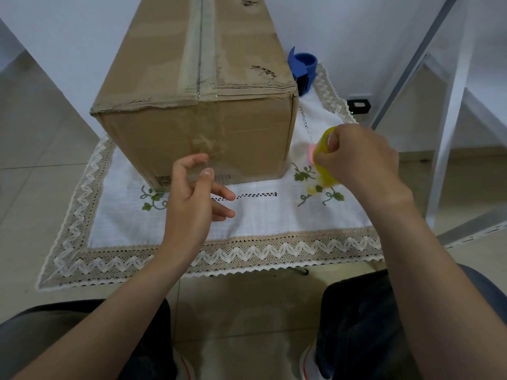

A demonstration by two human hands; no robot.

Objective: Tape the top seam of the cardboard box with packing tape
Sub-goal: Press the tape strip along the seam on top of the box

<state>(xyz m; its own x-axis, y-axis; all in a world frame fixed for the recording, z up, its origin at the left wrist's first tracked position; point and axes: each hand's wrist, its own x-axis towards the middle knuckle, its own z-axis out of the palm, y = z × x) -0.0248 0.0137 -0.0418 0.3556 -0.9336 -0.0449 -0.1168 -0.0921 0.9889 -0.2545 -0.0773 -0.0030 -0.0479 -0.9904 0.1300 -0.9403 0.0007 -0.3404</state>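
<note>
A tall brown cardboard box (pixel 192 127) stands on a small table draped with a white lace-edged cloth (pixel 260 215). Its top seam (pixel 201 50) runs away from me under a worn strip of old tape. My right hand (pixel 356 157) grips a yellowish roll of packing tape (pixel 323 144) with a pink core, to the right of the box's front face. My left hand (pixel 192 193) hovers before the lower front face, thumb and forefinger pinched on what looks like a clear tape end (pixel 196 174). No tape strip between the two hands is clearly visible.
A blue tape dispenser (pixel 303 67) sits behind the box's right corner on the cloth. A white metal frame (pixel 450 105) stands at the right, with a small black object (pixel 358 105) on the tiled floor. My knees are below the table's front edge.
</note>
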